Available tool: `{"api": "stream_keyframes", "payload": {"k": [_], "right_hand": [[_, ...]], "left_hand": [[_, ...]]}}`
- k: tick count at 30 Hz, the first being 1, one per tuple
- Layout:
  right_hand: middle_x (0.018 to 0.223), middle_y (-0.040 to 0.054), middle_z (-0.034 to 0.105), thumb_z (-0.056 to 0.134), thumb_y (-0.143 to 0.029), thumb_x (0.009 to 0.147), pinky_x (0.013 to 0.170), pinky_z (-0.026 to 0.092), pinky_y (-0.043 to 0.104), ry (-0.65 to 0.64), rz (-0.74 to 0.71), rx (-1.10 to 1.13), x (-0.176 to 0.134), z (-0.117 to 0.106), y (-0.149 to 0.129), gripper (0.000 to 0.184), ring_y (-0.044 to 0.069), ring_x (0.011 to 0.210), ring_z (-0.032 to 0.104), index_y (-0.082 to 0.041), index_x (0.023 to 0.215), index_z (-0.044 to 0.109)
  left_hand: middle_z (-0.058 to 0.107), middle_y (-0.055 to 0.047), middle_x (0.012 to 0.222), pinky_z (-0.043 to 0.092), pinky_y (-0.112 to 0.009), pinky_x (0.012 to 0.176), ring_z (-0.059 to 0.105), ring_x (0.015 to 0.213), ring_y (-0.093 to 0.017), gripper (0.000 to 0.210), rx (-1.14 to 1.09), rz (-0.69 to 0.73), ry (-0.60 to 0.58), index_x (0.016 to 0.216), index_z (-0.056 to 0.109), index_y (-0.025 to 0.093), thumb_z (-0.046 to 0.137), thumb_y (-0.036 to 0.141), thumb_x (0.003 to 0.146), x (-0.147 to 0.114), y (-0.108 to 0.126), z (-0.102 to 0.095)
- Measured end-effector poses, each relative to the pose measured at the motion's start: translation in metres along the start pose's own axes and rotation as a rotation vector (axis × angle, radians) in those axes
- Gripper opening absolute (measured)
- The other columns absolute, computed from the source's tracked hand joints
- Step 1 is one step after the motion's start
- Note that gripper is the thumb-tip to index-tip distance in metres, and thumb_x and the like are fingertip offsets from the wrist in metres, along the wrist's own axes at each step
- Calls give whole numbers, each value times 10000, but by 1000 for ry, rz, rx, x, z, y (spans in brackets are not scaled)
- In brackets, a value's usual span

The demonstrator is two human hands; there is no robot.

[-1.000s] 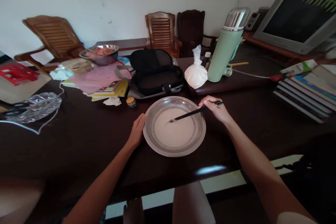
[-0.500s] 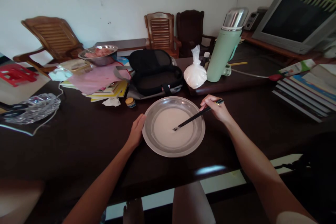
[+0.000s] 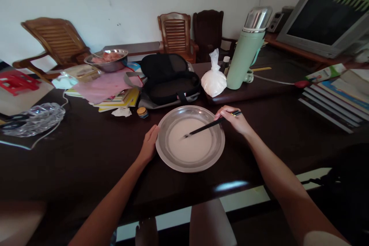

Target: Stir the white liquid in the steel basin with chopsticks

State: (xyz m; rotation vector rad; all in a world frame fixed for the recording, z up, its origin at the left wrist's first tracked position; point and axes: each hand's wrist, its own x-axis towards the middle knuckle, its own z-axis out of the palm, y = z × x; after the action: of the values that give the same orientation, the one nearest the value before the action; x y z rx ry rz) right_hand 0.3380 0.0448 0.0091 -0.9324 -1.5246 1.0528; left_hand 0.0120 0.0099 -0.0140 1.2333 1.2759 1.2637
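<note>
A round metal basin (image 3: 190, 166) sits on the dark table in front of me, with a milky white liquid (image 3: 190, 148) in its bottom. My left hand (image 3: 150, 142) is closed on the basin's left rim, its fingers partly hidden by the edge. Black chopsticks (image 3: 206, 127) are pinched in my right hand (image 3: 232, 119) above the basin's right rim. They slant down to the left, and their tips dip into the liquid left of its middle.
Behind the basin lie an open black bag (image 3: 171, 82), a tied bag of white powder (image 3: 213, 82) and a green thermos (image 3: 245, 59). Books (image 3: 331, 107) are stacked at right. At left are a glass dish (image 3: 43, 119) and a metal bowl of meat (image 3: 108, 61).
My right hand has shifted a little to the left with the chopsticks, and their tips have moved left and slightly away from me through the liquid. My left hand stays on the rim.
</note>
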Motion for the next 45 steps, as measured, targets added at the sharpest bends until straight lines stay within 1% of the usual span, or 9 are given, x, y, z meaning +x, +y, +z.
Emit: {"api": "stream_keyframes", "payload": {"k": [3, 9, 14, 19, 24, 30, 35, 40, 45], "right_hand": [[637, 4, 719, 683, -501, 827, 647, 533, 283, 61, -4, 48, 0, -2, 1, 308, 161, 609, 690, -207, 740, 712], [683, 25, 735, 692, -545, 797, 663, 547, 298, -34, 14, 17, 0, 0, -1, 352, 179, 659, 706, -197, 754, 728], [631, 7, 709, 680, -524, 818, 653, 541, 302, 76, -2, 35, 0, -3, 1, 332, 170, 609, 686, -204, 732, 704], [674, 30, 726, 673, -562, 805, 656, 546, 308, -42, 21, 2, -1, -1, -1, 376, 183, 645, 699, -193, 749, 721], [628, 4, 708, 661, -523, 836, 651, 531, 289, 67, -13, 35, -1, -4, 1, 336, 163, 600, 683, -206, 736, 705], [707, 35, 737, 663, -550, 822, 679, 551, 304, -63, -4, -5, -1, 0, -3, 365, 183, 675, 710, -196, 758, 726], [622, 13, 700, 658, -553, 824, 643, 547, 312, 70, -15, 4, -2, -4, -3, 367, 184, 599, 692, -201, 732, 702], [701, 36, 732, 653, -552, 829, 688, 557, 320, -51, -25, -33, -2, -2, -4, 365, 197, 691, 709, -206, 740, 729], [636, 20, 713, 649, -552, 831, 653, 550, 321, 48, -12, -15, -2, -3, -3, 363, 190, 619, 694, -208, 729, 709]], "left_hand": [[364, 55, 621, 287, -243, 490, 308, 562, -121, 438, -3, -1, -6, 627, 437, 210, 644, 558, 794, 0, -2, -1], [366, 54, 613, 280, -243, 488, 304, 562, -122, 423, -5, -14, -5, 628, 434, 211, 639, 538, 800, -1, -1, 0], [368, 56, 606, 285, -240, 489, 306, 551, -118, 427, -22, -16, -11, 620, 433, 209, 653, 537, 783, -2, 3, 2], [373, 52, 604, 292, -246, 493, 321, 557, -125, 447, 27, -22, 10, 603, 435, 213, 652, 571, 757, -2, 7, 3], [391, 49, 612, 314, -245, 511, 339, 571, -128, 425, 41, -13, 23, 601, 442, 211, 637, 548, 771, -2, 6, 2], [437, 41, 600, 332, -235, 509, 362, 571, -126, 380, 13, -31, -17, 608, 507, 192, 617, 506, 790, -1, 0, -1], [459, 34, 606, 336, -233, 494, 392, 567, -127, 396, -18, -50, 1, 601, 520, 191, 622, 526, 785, 0, -6, -3], [482, 24, 549, 317, -241, 476, 396, 535, -126, 444, -47, -120, 2, 586, 564, 171, 633, 578, 751, -1, -7, -2], [478, 27, 534, 311, -241, 475, 390, 522, -121, 474, -46, -122, 12, 571, 562, 166, 654, 605, 723, -1, -6, -2]]}}
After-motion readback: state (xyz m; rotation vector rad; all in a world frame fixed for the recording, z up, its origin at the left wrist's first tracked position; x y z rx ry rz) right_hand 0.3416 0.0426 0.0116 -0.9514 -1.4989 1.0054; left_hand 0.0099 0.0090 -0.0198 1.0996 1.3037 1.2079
